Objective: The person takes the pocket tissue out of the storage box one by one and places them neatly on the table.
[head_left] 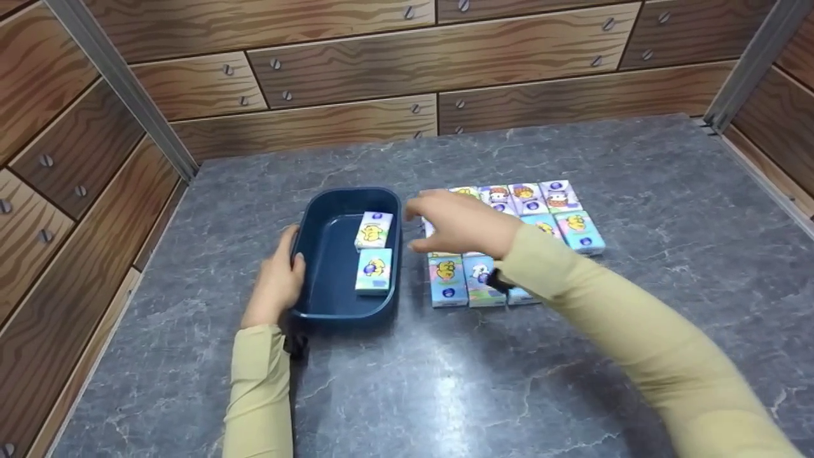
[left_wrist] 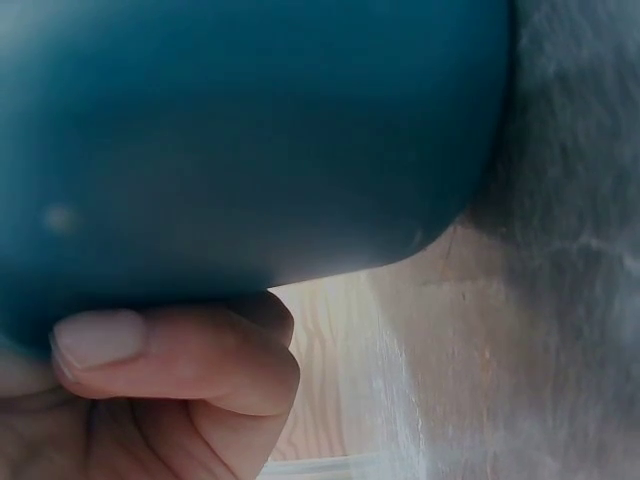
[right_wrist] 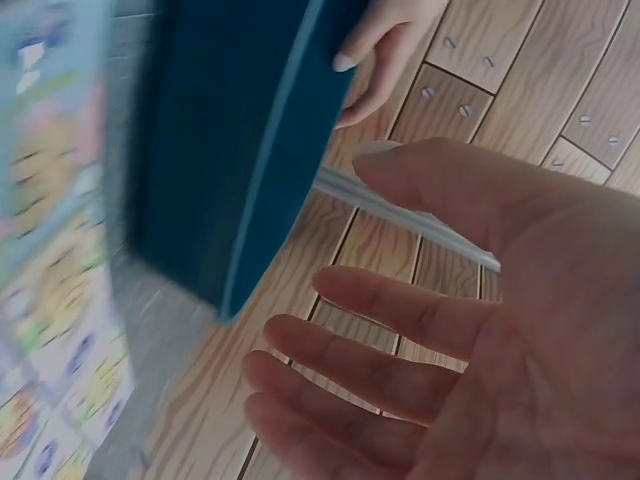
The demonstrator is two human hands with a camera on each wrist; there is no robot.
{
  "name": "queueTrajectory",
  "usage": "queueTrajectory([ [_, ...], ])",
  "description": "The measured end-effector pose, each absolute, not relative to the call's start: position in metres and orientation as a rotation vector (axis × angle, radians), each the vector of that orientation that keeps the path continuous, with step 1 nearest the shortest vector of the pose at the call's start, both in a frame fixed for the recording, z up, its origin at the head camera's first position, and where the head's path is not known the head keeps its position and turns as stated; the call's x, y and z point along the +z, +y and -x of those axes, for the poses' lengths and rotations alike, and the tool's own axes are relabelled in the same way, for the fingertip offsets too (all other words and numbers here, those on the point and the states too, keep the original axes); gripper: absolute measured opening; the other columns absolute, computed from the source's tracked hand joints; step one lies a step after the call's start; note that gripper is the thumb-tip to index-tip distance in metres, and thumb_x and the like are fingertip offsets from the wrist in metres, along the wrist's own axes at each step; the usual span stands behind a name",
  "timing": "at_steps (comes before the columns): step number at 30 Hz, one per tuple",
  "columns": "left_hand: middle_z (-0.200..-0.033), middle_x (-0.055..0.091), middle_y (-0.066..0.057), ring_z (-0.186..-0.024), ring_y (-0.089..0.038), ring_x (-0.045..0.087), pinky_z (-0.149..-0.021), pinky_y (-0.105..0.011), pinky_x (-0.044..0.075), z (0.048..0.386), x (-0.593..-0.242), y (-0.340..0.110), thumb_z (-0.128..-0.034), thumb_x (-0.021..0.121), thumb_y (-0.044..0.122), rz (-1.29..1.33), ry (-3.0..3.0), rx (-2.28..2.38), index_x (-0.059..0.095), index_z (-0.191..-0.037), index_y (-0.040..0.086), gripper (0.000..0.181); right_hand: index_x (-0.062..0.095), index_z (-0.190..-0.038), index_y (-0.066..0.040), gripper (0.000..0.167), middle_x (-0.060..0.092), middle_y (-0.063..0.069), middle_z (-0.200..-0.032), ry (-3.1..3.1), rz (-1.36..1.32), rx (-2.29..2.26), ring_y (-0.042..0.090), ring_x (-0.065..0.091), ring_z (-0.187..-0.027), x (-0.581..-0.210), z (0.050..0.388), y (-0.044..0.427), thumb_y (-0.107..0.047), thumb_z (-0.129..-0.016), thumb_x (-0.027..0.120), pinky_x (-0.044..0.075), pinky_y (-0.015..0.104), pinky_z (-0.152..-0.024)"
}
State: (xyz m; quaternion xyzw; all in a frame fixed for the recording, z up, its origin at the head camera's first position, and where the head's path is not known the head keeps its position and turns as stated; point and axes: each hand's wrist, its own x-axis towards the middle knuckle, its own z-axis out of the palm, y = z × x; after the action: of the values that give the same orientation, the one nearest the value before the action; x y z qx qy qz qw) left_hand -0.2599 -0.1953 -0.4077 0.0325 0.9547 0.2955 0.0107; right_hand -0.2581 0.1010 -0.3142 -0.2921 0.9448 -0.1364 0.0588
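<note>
A dark blue plastic bin (head_left: 331, 280) stands on the tabletop with two small cartoon-printed packs inside, a white one (head_left: 374, 230) and a light blue one (head_left: 374, 271), along its right side. My left hand (head_left: 276, 280) holds the bin at its left wall; its curled fingers show against the wall in the left wrist view. Just right of the bin, my right hand (head_left: 464, 219) hovers with fingers spread and nothing in its grasp. Below and beside it lie rows of similar packs (head_left: 448, 280), white-purple at the back and light blue in front, partly hidden by this hand and sleeve.
The grey marble-patterned tabletop (head_left: 413, 394) carries the bin and packs. Wood-print panels (head_left: 356, 76) with metal corner posts (head_left: 127, 89) enclose the back and sides.
</note>
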Motion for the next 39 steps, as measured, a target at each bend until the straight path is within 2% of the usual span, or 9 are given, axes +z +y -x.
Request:
queueTrajectory([
  [2, -0.060, 0.048, -0.014, -0.045, -0.020, 0.041, -0.057, -0.040, 0.041, 0.260, -0.408, -0.194, -0.1027, 0.036, 0.016, -0.103, 2.971, 0.922, 0.020, -0.153, 0.015, 0.053, 0.061, -0.124, -0.007, 0.048, 0.059, 0.009, -0.120, 2.856, 0.909, -0.405, 0.025, 0.056, -0.108, -0.313, 0.264, 0.088, -0.033, -0.086, 0.072, 0.045, 0.041, -0.090],
  [11, -0.091, 0.060, -0.027, -0.063, -0.032, 0.054, -0.070, -0.046, 0.043, 0.261, -0.408, -0.190, -0.1024, 0.037, 0.016, -0.124, 2.995, 0.918, 0.023, -0.152, 0.014, 0.052, 0.059, -0.127, -0.007, 0.049, 0.058, 0.010, -0.122, 2.807, 0.876, -0.408, 0.024, 0.053, -0.110, -0.313, 0.285, 0.040, -0.031, -0.085, 0.072, 0.044, 0.039, -0.091],
  [17, -0.124, 0.052, -0.033, -0.082, -0.039, 0.058, -0.078, -0.050, 0.043, 0.261, -0.407, -0.192, -0.1027, 0.037, 0.017, -0.110, 2.979, 0.935, 0.021, -0.153, 0.015, 0.053, 0.058, -0.128, -0.006, 0.051, 0.058, 0.011, -0.126, 2.778, 0.811, -0.403, 0.024, 0.054, -0.113, -0.318, 0.298, 0.018, -0.027, -0.085, 0.073, 0.044, 0.039, -0.093],
  [24, -0.120, 0.055, -0.032, -0.078, -0.037, 0.058, -0.077, -0.049, 0.043, 0.260, -0.409, -0.194, -0.1028, 0.037, 0.018, -0.063, 2.960, 0.946, 0.020, -0.153, 0.017, 0.053, 0.056, -0.131, -0.004, 0.054, 0.055, 0.012, -0.129, 2.744, 0.711, -0.415, 0.025, 0.053, -0.114, -0.328, 0.310, 0.000, -0.024, -0.085, 0.074, 0.046, 0.038, -0.091],
  [29, -0.101, 0.060, -0.027, -0.069, -0.031, 0.055, -0.072, -0.045, 0.044, 0.261, -0.409, -0.194, -0.1027, 0.038, 0.017, -0.055, 2.970, 0.951, 0.021, -0.153, 0.016, 0.053, 0.055, -0.132, -0.004, 0.056, 0.056, 0.012, -0.130, 2.732, 0.658, -0.407, 0.026, 0.053, -0.116, -0.335, 0.318, -0.009, -0.023, -0.084, 0.074, 0.045, 0.038, -0.093],
  [31, -0.087, 0.060, -0.024, -0.060, -0.028, 0.053, -0.067, -0.043, 0.044, 0.261, -0.409, -0.194, -0.1030, 0.037, 0.018, -0.053, 2.960, 0.951, 0.020, -0.154, 0.017, 0.053, 0.056, -0.132, -0.004, 0.055, 0.057, 0.012, -0.129, 2.734, 0.651, -0.389, 0.026, 0.054, -0.115, -0.337, 0.321, -0.011, -0.022, -0.083, 0.075, 0.045, 0.038, -0.092],
  [34, -0.078, 0.057, -0.019, -0.054, -0.024, 0.049, -0.063, -0.041, 0.043, 0.260, -0.408, -0.194, -0.1034, 0.037, 0.019, -0.050, 2.956, 0.944, 0.020, -0.154, 0.019, 0.053, 0.057, -0.130, -0.004, 0.054, 0.058, 0.011, -0.127, 2.729, 0.626, -0.369, 0.025, 0.056, -0.110, -0.339, 0.324, -0.013, -0.021, -0.082, 0.075, 0.047, 0.037, -0.088],
  [36, -0.083, 0.059, -0.021, -0.057, -0.027, 0.051, -0.065, -0.042, 0.043, 0.260, -0.407, -0.194, -0.1036, 0.036, 0.019, -0.044, 2.949, 0.946, 0.019, -0.154, 0.020, 0.053, 0.059, -0.128, -0.004, 0.052, 0.060, 0.011, -0.124, 2.721, 0.603, -0.351, 0.024, 0.058, -0.104, -0.339, 0.326, -0.014, -0.021, -0.081, 0.075, 0.048, 0.037, -0.083],
  [39, -0.105, 0.060, -0.025, -0.069, -0.031, 0.056, -0.072, -0.044, 0.044, 0.260, -0.407, -0.194, -0.1035, 0.036, 0.019, -0.037, 2.956, 0.950, 0.020, -0.154, 0.020, 0.053, 0.061, -0.125, -0.005, 0.048, 0.061, 0.010, -0.117, 2.705, 0.550, -0.346, 0.022, 0.059, -0.092, -0.339, 0.326, -0.016, -0.019, -0.081, 0.075, 0.048, 0.036, -0.074],
])
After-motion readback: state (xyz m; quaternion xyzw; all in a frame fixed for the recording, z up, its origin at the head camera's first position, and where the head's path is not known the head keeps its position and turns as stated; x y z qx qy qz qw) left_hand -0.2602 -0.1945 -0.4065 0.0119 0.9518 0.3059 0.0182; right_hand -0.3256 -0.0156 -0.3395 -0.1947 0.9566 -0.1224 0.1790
